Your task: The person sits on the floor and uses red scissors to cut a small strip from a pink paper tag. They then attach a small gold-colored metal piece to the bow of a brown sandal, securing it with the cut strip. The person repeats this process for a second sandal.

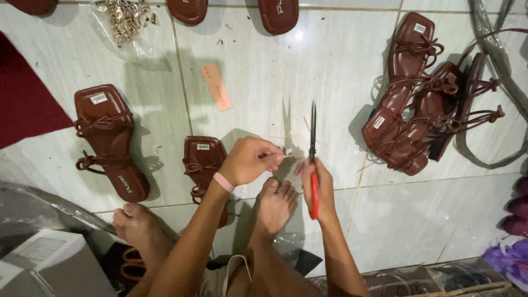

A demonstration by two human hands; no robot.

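Observation:
My right hand (319, 181) grips red-handled scissors (313, 144), their dark blades shut and pointing away from me over the tiled floor. My left hand (250, 159), with a pink band on the wrist, pinches a thin pale strand (279, 158) just left of the blades. Under my left forearm lies a brown strappy sandal (202, 163), partly hidden. My bare feet (275, 206) rest on the floor below the hands.
Another brown sandal (110, 143) lies to the left. A pile of brown sandals (423, 110) sits at the right. A clear bag of metal fittings (125, 19) and a pink paper strip (216, 87) lie farther off. A dark red mat (25, 99) is at the left edge.

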